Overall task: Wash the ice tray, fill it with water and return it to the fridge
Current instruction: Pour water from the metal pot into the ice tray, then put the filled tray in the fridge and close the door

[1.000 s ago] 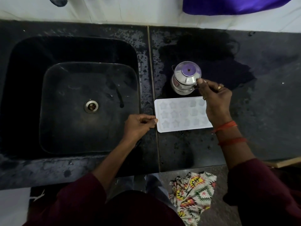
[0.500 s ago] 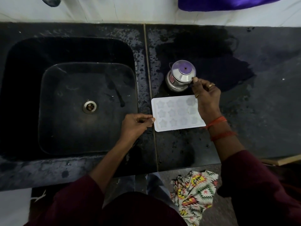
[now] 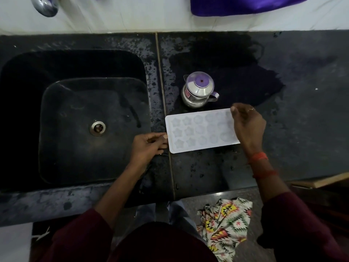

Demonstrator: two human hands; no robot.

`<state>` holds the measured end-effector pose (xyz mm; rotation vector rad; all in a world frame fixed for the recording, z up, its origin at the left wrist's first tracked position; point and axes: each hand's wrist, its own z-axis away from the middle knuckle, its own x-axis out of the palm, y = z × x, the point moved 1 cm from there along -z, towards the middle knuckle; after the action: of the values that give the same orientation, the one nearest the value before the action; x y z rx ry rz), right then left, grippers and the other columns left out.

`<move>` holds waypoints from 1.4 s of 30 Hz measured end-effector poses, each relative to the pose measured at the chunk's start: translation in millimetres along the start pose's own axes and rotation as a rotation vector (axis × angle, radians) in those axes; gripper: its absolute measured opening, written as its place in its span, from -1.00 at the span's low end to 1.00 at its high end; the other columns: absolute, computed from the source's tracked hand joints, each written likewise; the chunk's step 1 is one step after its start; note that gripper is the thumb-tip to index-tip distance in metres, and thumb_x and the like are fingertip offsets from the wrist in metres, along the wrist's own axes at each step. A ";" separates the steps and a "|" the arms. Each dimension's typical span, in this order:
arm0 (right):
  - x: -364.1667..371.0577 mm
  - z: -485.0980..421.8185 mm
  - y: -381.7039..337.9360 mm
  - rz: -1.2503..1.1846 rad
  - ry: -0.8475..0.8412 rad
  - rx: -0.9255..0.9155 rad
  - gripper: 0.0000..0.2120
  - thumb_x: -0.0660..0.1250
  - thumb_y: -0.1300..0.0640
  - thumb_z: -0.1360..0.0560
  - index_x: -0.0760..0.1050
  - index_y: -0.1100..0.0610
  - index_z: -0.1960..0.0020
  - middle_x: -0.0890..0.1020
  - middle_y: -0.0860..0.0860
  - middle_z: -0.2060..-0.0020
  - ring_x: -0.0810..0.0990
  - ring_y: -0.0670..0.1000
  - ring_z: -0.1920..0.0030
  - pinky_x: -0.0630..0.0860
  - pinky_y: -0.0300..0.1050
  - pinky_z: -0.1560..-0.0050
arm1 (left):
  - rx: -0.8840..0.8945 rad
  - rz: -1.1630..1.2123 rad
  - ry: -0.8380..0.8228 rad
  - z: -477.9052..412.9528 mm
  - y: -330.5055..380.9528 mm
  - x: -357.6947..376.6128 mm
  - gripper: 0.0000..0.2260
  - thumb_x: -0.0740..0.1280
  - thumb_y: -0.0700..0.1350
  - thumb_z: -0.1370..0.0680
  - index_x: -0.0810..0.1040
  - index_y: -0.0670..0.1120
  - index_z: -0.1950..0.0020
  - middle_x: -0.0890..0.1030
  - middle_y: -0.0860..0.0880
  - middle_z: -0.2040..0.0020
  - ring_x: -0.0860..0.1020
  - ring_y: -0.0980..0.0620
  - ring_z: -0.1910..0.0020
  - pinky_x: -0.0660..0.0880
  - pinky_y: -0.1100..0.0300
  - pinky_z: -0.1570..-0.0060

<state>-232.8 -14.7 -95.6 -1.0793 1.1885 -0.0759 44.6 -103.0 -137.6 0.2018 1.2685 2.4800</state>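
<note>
A white ice tray (image 3: 200, 130) with star and round moulds lies flat on the dark wet counter (image 3: 302, 110), just right of the sink. My left hand (image 3: 149, 146) pinches its left edge near the front corner. My right hand (image 3: 247, 125) grips the tray's right end, fingers curled over the far right corner. A steel jug (image 3: 198, 89) with a purple-topped lid stands just behind the tray, apart from both hands.
The black sink (image 3: 75, 120) with a metal drain (image 3: 97, 127) fills the left side. A chrome tap (image 3: 44, 4) hangs at the top left. A patterned cloth (image 3: 224, 227) lies on the floor below the counter edge. Purple fabric (image 3: 245, 4) sits at the back wall.
My right hand has let go of the jug's handle and come down onto the tray's right end. The left hand has stayed on the tray's left edge.
</note>
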 end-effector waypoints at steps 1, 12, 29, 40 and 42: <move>-3.7 1.3 9.5 0.069 0.015 0.019 -0.78 0.33 0.03 -0.61 0.64 0.10 -0.17 0.71 0.02 -0.05 0.67 0.02 -0.07 0.45 -0.34 -0.05 | -0.007 0.016 0.005 0.4 1.2 0.7 -0.91 0.45 -0.13 -0.59 0.72 -0.05 -0.05 0.76 -0.04 0.14 0.73 0.08 0.16 0.59 0.31 0.25; -10.9 16.0 47.9 0.157 -0.105 0.071 -0.74 0.23 0.16 -0.66 0.61 0.20 -0.25 0.68 0.20 -0.11 0.62 0.22 -0.13 0.39 -0.11 -0.10 | 0.002 0.071 0.067 2.3 5.7 20.0 -0.84 0.35 -0.20 -0.65 0.64 -0.14 -0.20 0.73 -0.02 0.09 0.72 0.14 0.21 0.65 0.26 0.24; -37.5 26.9 64.8 -0.067 -0.161 0.260 -0.74 0.36 0.10 -0.59 0.66 0.14 -0.23 0.71 0.10 -0.11 0.63 0.06 -0.17 0.42 -0.24 -0.12 | 0.051 0.011 0.075 16.5 14.3 34.3 -0.84 0.35 -0.32 -0.62 0.60 -0.22 -0.20 0.72 0.08 0.26 0.69 0.23 0.32 0.58 0.34 0.36; -78.6 50.1 82.7 -0.122 -0.010 0.332 -0.74 0.38 0.06 -0.58 0.67 0.09 -0.23 0.72 0.02 -0.08 0.65 -0.01 -0.13 0.52 -0.14 -0.18 | 0.105 -0.033 -0.016 21.1 27.8 62.1 -0.81 0.36 -0.31 -0.61 0.61 -0.21 -0.22 0.71 0.09 0.23 0.69 0.23 0.31 0.58 0.34 0.37; -85.4 60.3 87.8 -0.129 0.026 0.351 -0.74 0.37 0.05 -0.58 0.67 0.08 -0.22 0.73 0.02 -0.07 0.66 0.00 -0.12 0.56 -0.07 -0.20 | 0.115 -0.053 -0.054 20.4 28.9 66.9 -0.81 0.36 -0.31 -0.62 0.61 -0.16 -0.21 0.72 0.14 0.26 0.69 0.23 0.29 0.59 0.34 0.35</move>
<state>-264.1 118.1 -99.4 -0.8448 1.0788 -0.3857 -18.8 -78.6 -104.3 0.2582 1.3766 2.3435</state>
